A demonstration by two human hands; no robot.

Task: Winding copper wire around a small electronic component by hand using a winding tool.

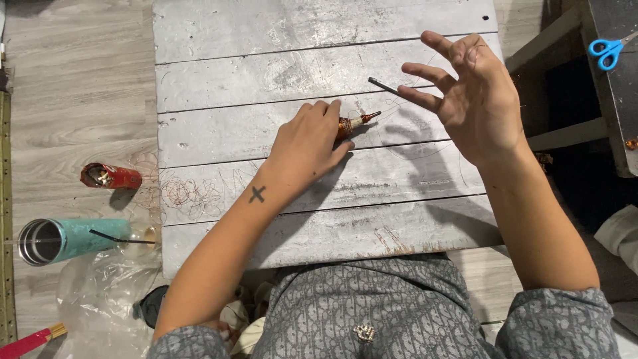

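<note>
Two risks are seen: the copper-wound piece (351,123), pinned by the closed left hand (309,143), could roll as fine wire is tugged by the spread-open right hand (475,100).

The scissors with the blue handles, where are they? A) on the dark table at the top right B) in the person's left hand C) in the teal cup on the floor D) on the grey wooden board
A: the blue-handled scissors lie on the dark table at the top right, away from both hands.
</note>
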